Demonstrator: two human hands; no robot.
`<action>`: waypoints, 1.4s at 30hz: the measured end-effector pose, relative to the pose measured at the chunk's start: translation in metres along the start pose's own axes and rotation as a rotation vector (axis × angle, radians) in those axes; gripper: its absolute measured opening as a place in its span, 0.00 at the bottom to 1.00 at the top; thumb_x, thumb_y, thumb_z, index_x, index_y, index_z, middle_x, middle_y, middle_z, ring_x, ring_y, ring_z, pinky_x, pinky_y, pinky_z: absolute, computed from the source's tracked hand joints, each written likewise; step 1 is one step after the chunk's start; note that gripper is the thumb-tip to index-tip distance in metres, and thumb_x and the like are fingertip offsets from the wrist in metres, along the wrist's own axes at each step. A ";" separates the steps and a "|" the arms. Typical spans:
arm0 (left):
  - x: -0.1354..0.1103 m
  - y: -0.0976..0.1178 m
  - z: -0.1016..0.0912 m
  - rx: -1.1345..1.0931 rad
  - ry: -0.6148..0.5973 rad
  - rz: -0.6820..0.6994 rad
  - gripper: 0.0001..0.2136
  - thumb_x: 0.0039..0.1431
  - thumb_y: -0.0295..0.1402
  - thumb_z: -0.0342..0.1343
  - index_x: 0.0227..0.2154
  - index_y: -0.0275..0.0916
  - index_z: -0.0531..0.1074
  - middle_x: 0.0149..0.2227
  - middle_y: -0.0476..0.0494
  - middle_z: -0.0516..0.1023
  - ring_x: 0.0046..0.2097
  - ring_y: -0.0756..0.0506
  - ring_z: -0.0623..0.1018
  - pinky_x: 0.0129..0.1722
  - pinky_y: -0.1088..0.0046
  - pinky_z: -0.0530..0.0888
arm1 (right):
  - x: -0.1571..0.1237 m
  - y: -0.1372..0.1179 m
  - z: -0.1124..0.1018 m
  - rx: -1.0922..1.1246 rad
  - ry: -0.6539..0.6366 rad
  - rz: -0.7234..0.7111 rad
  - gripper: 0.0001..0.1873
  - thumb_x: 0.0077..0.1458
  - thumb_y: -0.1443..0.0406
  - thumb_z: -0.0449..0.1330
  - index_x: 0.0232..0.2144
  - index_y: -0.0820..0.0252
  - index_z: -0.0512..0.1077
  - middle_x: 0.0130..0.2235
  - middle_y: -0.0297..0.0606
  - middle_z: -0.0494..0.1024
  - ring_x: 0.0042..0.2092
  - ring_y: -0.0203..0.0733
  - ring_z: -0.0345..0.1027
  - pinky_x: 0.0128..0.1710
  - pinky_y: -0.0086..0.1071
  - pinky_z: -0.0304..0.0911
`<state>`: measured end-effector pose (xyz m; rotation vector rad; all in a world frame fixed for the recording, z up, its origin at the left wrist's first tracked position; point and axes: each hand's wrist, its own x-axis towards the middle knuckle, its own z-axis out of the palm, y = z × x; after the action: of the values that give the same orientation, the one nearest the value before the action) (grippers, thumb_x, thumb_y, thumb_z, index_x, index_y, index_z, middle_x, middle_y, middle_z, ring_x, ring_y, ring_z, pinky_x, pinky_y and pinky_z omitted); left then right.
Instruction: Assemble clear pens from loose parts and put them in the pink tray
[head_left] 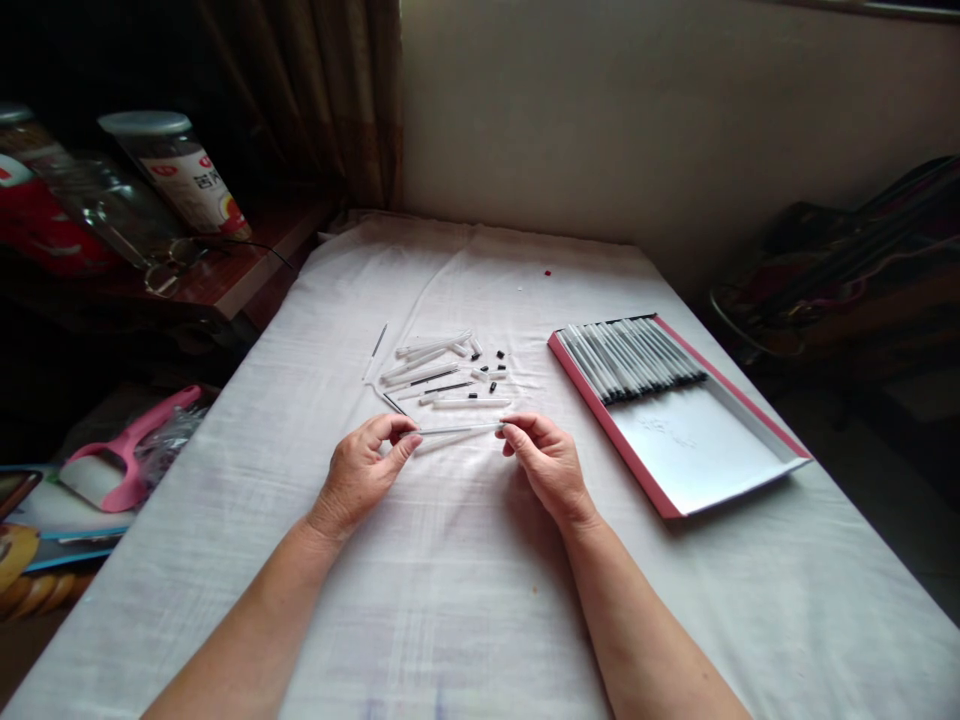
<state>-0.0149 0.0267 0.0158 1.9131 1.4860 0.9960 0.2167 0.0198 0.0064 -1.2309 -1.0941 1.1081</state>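
Between my two hands a slim pen with a clear barrel lies level, just above the cloth. My left hand is closed in a pinch on its left end. On the other end, the thumb and fingertips of my right hand are pinched together; they cover that tip. Beyond my hands lie loose pen parts: clear barrels, dark-tipped refills, and several small black plugs. One refill rests just past my left fingers.
Right of my hands, a pink-edged white box lid holds a row of pens with black ends. A white cloth covers the table. On a side shelf at left stand jars and glasses; a pink peeler-like tool lies lower.
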 end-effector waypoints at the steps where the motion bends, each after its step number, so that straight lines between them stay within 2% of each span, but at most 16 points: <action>1: 0.000 0.001 0.001 -0.030 -0.005 -0.033 0.12 0.56 0.43 0.55 0.35 0.40 0.74 0.31 0.47 0.79 0.32 0.48 0.77 0.30 0.76 0.71 | 0.000 0.001 0.000 0.008 0.005 0.009 0.12 0.47 0.57 0.65 0.31 0.58 0.74 0.27 0.34 0.78 0.25 0.35 0.67 0.26 0.31 0.65; 4: -0.002 0.001 0.002 -0.067 -0.041 -0.100 0.16 0.55 0.45 0.56 0.39 0.39 0.74 0.27 0.49 0.77 0.28 0.49 0.75 0.29 0.76 0.71 | 0.000 0.003 0.000 0.035 0.013 0.028 0.13 0.47 0.56 0.65 0.32 0.58 0.75 0.28 0.35 0.78 0.25 0.35 0.67 0.24 0.29 0.63; 8: -0.001 0.000 0.001 -0.140 -0.084 -0.154 0.22 0.60 0.51 0.48 0.25 0.38 0.73 0.20 0.50 0.71 0.22 0.51 0.71 0.24 0.77 0.68 | -0.001 0.004 0.000 0.050 -0.002 0.031 0.12 0.47 0.57 0.65 0.32 0.58 0.75 0.28 0.35 0.78 0.25 0.35 0.67 0.23 0.29 0.62; 10: 0.000 0.001 0.001 -0.244 -0.087 -0.198 0.22 0.59 0.51 0.49 0.23 0.37 0.72 0.19 0.50 0.70 0.21 0.52 0.69 0.23 0.78 0.67 | -0.001 0.004 0.000 0.050 -0.012 0.035 0.12 0.46 0.57 0.66 0.32 0.58 0.75 0.28 0.34 0.78 0.25 0.34 0.67 0.23 0.29 0.62; 13: 0.002 0.004 0.002 -0.402 -0.071 -0.241 0.18 0.53 0.50 0.57 0.29 0.37 0.73 0.21 0.50 0.72 0.23 0.52 0.70 0.23 0.78 0.68 | -0.001 0.003 0.001 0.070 -0.007 0.045 0.12 0.46 0.58 0.66 0.32 0.58 0.75 0.27 0.34 0.78 0.24 0.34 0.67 0.23 0.28 0.61; 16: 0.002 0.006 0.003 -0.497 -0.088 -0.270 0.19 0.49 0.48 0.62 0.35 0.37 0.73 0.24 0.50 0.74 0.25 0.51 0.71 0.23 0.78 0.68 | -0.001 0.002 0.001 0.085 -0.003 0.053 0.11 0.46 0.58 0.66 0.31 0.58 0.75 0.27 0.34 0.78 0.24 0.33 0.66 0.23 0.28 0.61; 22: 0.000 0.004 0.004 -0.437 -0.110 -0.317 0.17 0.53 0.48 0.58 0.28 0.36 0.73 0.21 0.50 0.72 0.20 0.54 0.67 0.21 0.78 0.67 | -0.002 0.002 0.000 0.083 -0.034 0.059 0.11 0.45 0.59 0.66 0.32 0.58 0.76 0.28 0.34 0.79 0.25 0.34 0.67 0.23 0.28 0.61; 26: 0.001 0.004 0.006 -0.449 -0.055 -0.265 0.15 0.48 0.44 0.62 0.32 0.37 0.74 0.28 0.48 0.75 0.27 0.52 0.72 0.29 0.76 0.71 | -0.001 0.002 -0.001 0.089 -0.034 0.079 0.12 0.44 0.58 0.67 0.31 0.59 0.76 0.27 0.35 0.79 0.24 0.34 0.66 0.23 0.28 0.61; 28: 0.001 0.004 0.006 -0.432 -0.070 -0.272 0.17 0.47 0.44 0.63 0.35 0.37 0.73 0.31 0.47 0.76 0.28 0.51 0.73 0.29 0.76 0.71 | 0.000 0.002 -0.001 0.093 -0.036 0.086 0.13 0.44 0.58 0.67 0.31 0.59 0.76 0.27 0.34 0.79 0.24 0.33 0.66 0.23 0.28 0.61; 30: 0.000 0.004 0.005 -0.376 -0.130 -0.304 0.18 0.50 0.47 0.59 0.36 0.37 0.73 0.27 0.49 0.75 0.25 0.52 0.71 0.26 0.77 0.70 | 0.000 0.001 -0.001 0.094 -0.037 0.088 0.13 0.44 0.58 0.67 0.31 0.59 0.76 0.27 0.35 0.79 0.24 0.33 0.66 0.23 0.28 0.61; 32: -0.001 0.003 0.004 -0.304 -0.180 -0.324 0.19 0.55 0.50 0.53 0.32 0.37 0.73 0.21 0.50 0.72 0.21 0.52 0.68 0.22 0.78 0.66 | -0.001 0.001 0.000 0.093 -0.039 0.086 0.12 0.43 0.58 0.67 0.31 0.59 0.76 0.27 0.35 0.79 0.24 0.34 0.66 0.23 0.28 0.61; 35: -0.001 0.004 0.003 -0.295 -0.175 -0.333 0.20 0.57 0.51 0.50 0.25 0.37 0.71 0.19 0.51 0.70 0.19 0.54 0.65 0.21 0.78 0.64 | -0.001 0.000 0.001 0.094 -0.054 0.085 0.12 0.44 0.59 0.67 0.31 0.58 0.76 0.27 0.34 0.79 0.25 0.34 0.67 0.24 0.28 0.61; 39: 0.001 0.005 0.004 -0.424 -0.114 -0.335 0.17 0.49 0.46 0.59 0.34 0.37 0.72 0.24 0.51 0.73 0.23 0.52 0.70 0.24 0.78 0.68 | -0.002 0.000 0.001 0.086 -0.058 0.089 0.12 0.44 0.58 0.67 0.31 0.58 0.76 0.27 0.34 0.79 0.25 0.34 0.67 0.24 0.28 0.62; 42: 0.002 0.004 0.004 -0.428 -0.144 -0.368 0.19 0.49 0.48 0.59 0.37 0.37 0.72 0.25 0.50 0.74 0.23 0.52 0.70 0.24 0.77 0.68 | -0.001 0.000 0.001 0.073 -0.057 0.085 0.12 0.44 0.58 0.67 0.31 0.58 0.76 0.27 0.35 0.79 0.25 0.34 0.67 0.24 0.28 0.63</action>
<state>-0.0089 0.0276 0.0168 1.3249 1.3466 0.8957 0.2157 0.0187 0.0067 -1.2038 -1.0422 1.2441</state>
